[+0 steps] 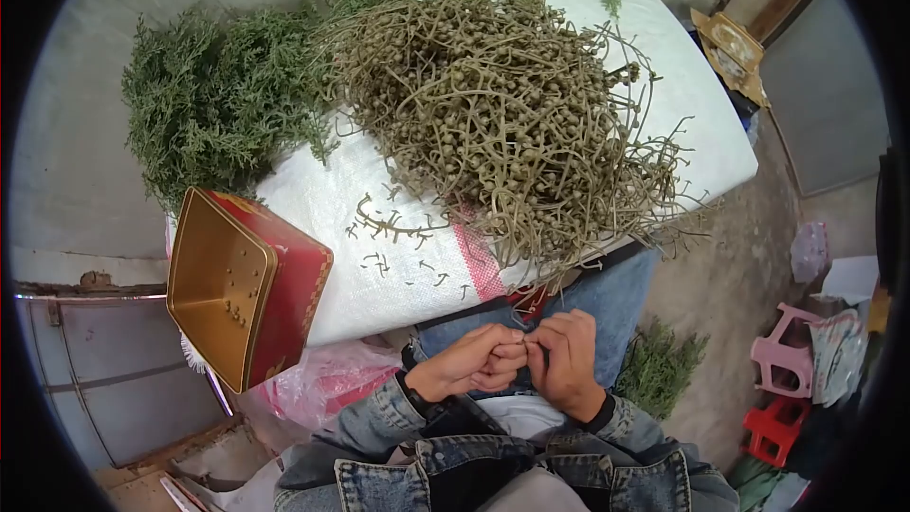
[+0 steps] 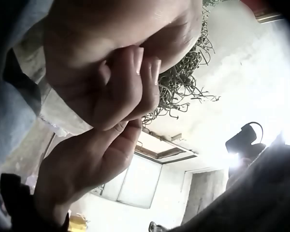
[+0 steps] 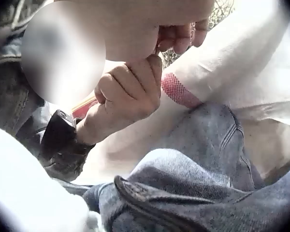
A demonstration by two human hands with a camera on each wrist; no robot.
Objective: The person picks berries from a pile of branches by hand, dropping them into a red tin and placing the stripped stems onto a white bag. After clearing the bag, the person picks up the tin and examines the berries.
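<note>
My left hand and my right hand meet over my lap, just below the table's front edge. Both have curled fingers, and the fingertips press together at one spot. Whatever they pinch is too small to make out. In the left wrist view the left hand's bent fingers lie against the right hand. The right wrist view shows the left hand as a fist with a dark watch, touching the right hand's fingers. A big heap of grey-green stems with small round berries lies on a white woven sack.
A pile of green foliage covers the sack's left end. A red tin with a gold inside leans at the front left, above a pink plastic bag. Bare stem bits lie scattered. Green sprigs and pink and red stools are on the floor at right.
</note>
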